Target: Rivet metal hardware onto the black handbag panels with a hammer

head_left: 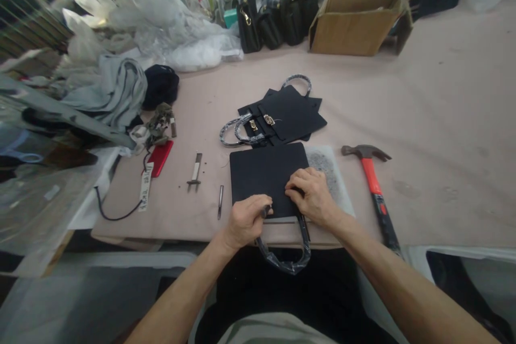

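Note:
A flat black bag panel lies at the table's front edge, partly over a speckled pale slab. A plastic-wrapped bag handle loops off the panel's near side and hangs past the edge. My left hand is closed around the handle's left end at the panel's lower left. On the panel's right part rests my right hand, its fingertips pinched together against the surface; whatever they hold is hidden. Beyond lie stacked black bag panels with wrapped handles and gold-coloured clasps.
To the right lies a claw hammer with a red and black grip. A metal punch, a pronged tool and a red phone-like object lie left. Farther back are a cardboard box, black handbags and plastic wrapping.

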Demonstrator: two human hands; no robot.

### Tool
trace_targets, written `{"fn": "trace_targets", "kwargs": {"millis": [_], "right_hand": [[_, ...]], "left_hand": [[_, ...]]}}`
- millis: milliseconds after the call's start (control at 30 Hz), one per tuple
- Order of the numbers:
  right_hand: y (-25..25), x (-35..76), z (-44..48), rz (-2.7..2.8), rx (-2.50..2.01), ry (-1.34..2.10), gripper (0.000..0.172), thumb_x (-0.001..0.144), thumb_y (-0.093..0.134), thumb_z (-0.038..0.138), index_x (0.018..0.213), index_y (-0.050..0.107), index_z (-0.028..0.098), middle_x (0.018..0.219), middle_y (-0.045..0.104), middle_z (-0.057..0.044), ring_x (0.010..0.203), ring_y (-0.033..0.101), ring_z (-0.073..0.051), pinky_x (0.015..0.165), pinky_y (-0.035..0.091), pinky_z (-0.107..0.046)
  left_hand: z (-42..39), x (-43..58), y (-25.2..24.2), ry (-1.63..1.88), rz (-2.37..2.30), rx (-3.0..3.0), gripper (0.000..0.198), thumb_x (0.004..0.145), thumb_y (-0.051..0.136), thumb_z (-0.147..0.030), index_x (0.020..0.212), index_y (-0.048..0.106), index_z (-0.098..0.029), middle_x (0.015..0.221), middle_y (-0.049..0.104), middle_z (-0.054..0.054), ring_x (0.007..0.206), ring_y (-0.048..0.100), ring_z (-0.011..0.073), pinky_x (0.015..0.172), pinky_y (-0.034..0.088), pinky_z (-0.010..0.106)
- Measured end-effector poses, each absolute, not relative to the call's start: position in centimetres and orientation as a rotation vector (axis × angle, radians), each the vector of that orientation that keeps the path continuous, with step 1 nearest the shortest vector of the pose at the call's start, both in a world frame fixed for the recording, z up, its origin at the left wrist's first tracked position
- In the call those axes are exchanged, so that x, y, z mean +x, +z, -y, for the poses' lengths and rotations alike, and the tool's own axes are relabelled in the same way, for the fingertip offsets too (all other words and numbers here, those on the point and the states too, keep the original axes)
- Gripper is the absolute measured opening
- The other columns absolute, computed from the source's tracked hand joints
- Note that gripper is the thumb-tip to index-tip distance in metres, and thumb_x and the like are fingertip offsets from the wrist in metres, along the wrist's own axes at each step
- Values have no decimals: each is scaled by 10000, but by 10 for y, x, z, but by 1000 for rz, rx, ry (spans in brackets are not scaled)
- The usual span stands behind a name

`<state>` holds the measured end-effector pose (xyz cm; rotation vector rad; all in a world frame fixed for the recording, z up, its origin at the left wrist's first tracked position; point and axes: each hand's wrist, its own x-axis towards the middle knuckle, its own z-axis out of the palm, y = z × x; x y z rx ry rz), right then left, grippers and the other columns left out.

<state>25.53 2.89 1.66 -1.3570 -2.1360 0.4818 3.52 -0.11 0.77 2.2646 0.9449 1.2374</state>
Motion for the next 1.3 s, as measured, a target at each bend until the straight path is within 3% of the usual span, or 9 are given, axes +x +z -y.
{"fn": "trace_targets", "kwargs": {"millis": [300,833,1100,1300], "right_hand": [[17,258,-29,2093,-1375,537,36,847,705,231,834,676,214,939,678,-42,929,537,-232,858,316,-401],[16,257,-27,2095,-1391,528,38,864,678,231,833,660,218,946,678,-41,941,522,-240,835,296,-401],[15,258,-27,2089,-1378,529,39,869,663,224,832,655,215,947,677,-45,936,520,-237,829,300,-404],[20,267,-29,1892,-1246,715,52,866,632,258,891,662,223,962,693,-42,947,581,-230,882,386,-411]], "left_hand": [[-2,32,14,1155,-1298,1730,92,921,648,-184,974,722,-170,922,764,37,836,734,160,795,600,251],[-7,43,23,1102,-1263,1890,92,903,663,-172,950,742,-174,920,778,27,818,739,159,725,599,228],[-2,58,19,1067,-1232,2053,136,948,551,-168,1007,674,-172,967,747,60,850,718,162,761,581,240],[-5,59,20,1037,-1275,2015,119,934,556,-169,971,669,-179,906,733,35,795,701,150,724,563,227]]}}
